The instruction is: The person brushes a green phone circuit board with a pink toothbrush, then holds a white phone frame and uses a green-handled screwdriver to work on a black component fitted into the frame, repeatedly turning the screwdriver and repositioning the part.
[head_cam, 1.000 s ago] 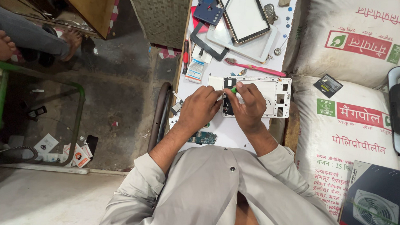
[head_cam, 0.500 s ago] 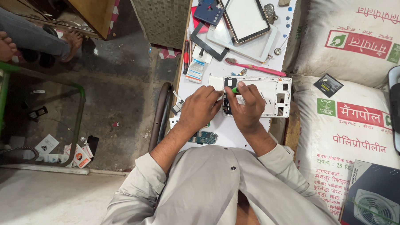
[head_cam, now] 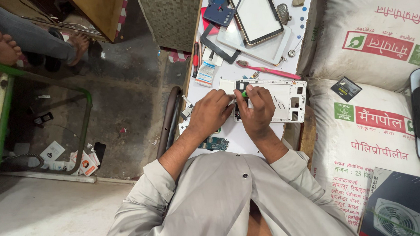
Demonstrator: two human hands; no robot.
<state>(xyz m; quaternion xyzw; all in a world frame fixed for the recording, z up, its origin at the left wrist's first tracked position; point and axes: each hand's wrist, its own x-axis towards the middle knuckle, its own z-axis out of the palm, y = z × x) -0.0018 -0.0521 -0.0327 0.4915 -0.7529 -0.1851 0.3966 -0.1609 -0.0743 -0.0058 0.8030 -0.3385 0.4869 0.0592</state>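
White tablet frame [head_cam: 283,97] lying flat on the narrow white worktop [head_cam: 248,140], its near-left corner hidden beneath both hands. Right hand [head_cam: 256,111] pinched around a small green-tipped tool [head_cam: 244,94], most of the tool's length covered by the fingers, working end not discernible. Left hand [head_cam: 211,113] curled and pressing at the frame's left edge; hard to say whether anything sits in that grip. Just nearer than the frame, a small green circuit board [head_cam: 215,143], partly hidden by the left forearm. Beyond the frame, a pink toothbrush [head_cam: 266,70], then a glass touch panel [head_cam: 256,14] cut off by the top edge. Right of the frame, printed white sacks [head_cam: 373,121], partly out of view.
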